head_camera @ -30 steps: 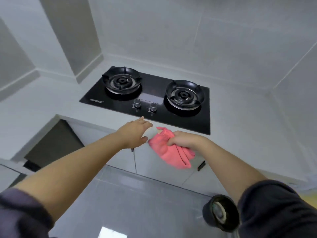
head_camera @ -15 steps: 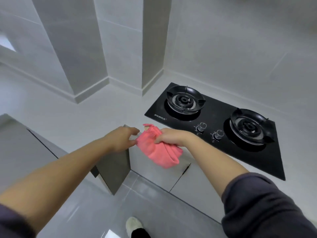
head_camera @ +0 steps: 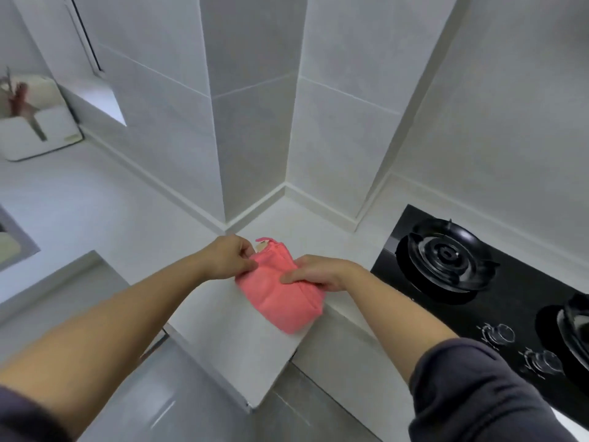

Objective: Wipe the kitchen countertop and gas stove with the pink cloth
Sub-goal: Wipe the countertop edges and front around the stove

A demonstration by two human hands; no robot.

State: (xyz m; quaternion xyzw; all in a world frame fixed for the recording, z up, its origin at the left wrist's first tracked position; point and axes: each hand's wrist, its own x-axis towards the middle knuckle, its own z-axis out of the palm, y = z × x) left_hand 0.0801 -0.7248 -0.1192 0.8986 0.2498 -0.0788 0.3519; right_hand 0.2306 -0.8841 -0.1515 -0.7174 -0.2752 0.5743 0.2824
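The pink cloth [head_camera: 280,298] is bunched over the inner corner of the white countertop [head_camera: 134,218]. My left hand [head_camera: 231,257] pinches its far left edge near a small tag. My right hand [head_camera: 318,272] grips the cloth's right side, thumb on top. The black glass gas stove [head_camera: 510,317] lies to the right, with one burner fully in view, a second cut off by the frame edge, and two knobs at its front.
A tiled column [head_camera: 251,106] rises behind the corner. At far left stands a white utensil holder [head_camera: 38,129] by a window sill, and a sink rim [head_camera: 16,247] shows at the left edge. Grey cabinet fronts [head_camera: 197,371] drop below the counter.
The view has swung left, so the stove has slid to the right edge. My left hand, earlier apart from the cloth, now pinches its edge; both hands hold it over the counter corner.
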